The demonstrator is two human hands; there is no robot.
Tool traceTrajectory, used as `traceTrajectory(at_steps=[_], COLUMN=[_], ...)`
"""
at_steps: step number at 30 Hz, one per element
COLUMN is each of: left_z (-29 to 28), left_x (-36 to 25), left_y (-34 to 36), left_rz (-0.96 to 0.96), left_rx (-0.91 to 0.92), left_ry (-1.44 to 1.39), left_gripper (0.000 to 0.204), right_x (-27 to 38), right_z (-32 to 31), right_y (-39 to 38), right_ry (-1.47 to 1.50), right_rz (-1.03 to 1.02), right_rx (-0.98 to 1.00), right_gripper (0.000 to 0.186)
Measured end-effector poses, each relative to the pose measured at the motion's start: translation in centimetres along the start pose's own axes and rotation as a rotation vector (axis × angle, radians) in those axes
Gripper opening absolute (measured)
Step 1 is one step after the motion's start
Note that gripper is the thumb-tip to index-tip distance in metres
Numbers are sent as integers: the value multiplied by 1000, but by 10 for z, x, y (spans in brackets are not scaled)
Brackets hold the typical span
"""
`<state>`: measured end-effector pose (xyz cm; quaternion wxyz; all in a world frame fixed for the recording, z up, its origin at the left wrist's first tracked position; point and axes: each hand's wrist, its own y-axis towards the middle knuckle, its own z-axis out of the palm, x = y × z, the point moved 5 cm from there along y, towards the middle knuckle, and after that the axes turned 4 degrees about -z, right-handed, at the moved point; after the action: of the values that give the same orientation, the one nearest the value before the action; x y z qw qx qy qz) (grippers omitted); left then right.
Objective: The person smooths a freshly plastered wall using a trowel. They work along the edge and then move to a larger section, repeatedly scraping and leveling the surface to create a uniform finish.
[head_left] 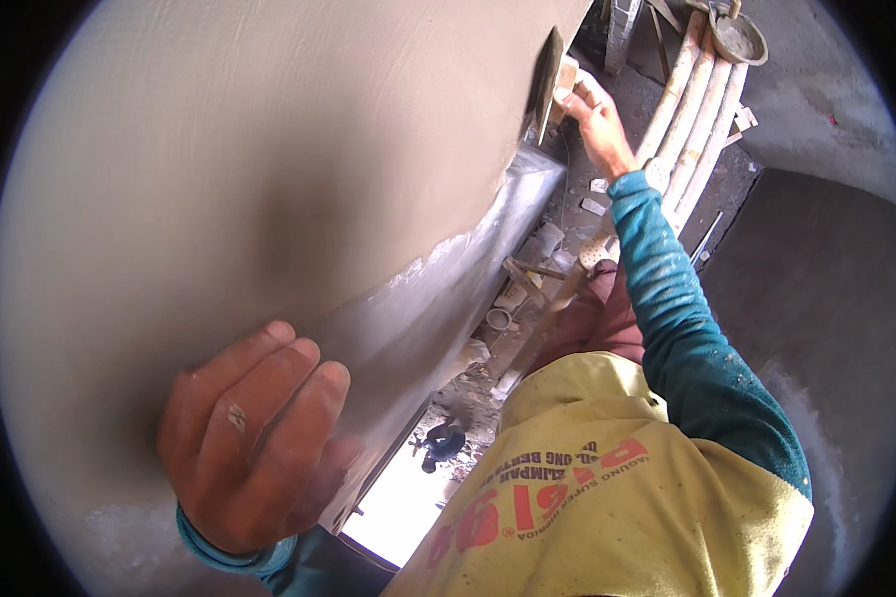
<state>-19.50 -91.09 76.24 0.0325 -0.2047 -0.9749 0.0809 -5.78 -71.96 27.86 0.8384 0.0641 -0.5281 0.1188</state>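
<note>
My right hand (599, 124) is closed round the pale handle of a plastering trowel (546, 82). The trowel's dark flat blade stands almost edge-on against the wall (388, 129), at the far end of a smooth grey-brown coat of plaster. Nearer and to the left, my left hand (254, 438) is raised close to the wall, its fingers loosely bent and holding nothing visible. Whether it touches the surface I cannot tell. A ragged plaster edge borders a smoother, shinier grey strip (448, 269) low on the wall.
A platform of pale poles (689, 109) runs along the right, under my feet. On its far end stands a round bowl (737, 40) of grey mix. Rubble, a wooden trestle (528, 279) and a white bucket (499, 318) lie below. Another person (440, 445) is far down by a bright opening.
</note>
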Motion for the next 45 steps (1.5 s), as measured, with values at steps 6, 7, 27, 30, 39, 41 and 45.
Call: traceTrajectory(at_steps=[6, 7, 27, 30, 39, 41, 45], left_z=[-3, -3, 3, 0, 1, 2, -2], left_x=[-6, -6, -5, -7, -7, -7, -9], left_y=[-4, -6, -7, -8, -9, -11, -10], left_rz=[-11, -12, 18, 14, 41, 54, 37], left_rx=[14, 12, 78, 88, 111, 104, 118], left_ry=[33, 39, 15, 21, 50, 67, 68], left_gripper=[30, 31, 38, 39, 38, 38, 36], right_x=[-6, -5, -104, -97, -87, -76, -19], right_z=[58, 70, 48, 66, 86, 95, 130], right_y=[-72, -87, -153, -154, -143, -142, -148], right_ry=[9, 41, 664, 607, 353, 337, 227], right_rz=[38, 62, 502, 502, 437, 436, 398], right_rx=[52, 70, -179, -185, -241, -267, -211], right_gripper=[43, 44, 31, 32, 24, 28, 31])
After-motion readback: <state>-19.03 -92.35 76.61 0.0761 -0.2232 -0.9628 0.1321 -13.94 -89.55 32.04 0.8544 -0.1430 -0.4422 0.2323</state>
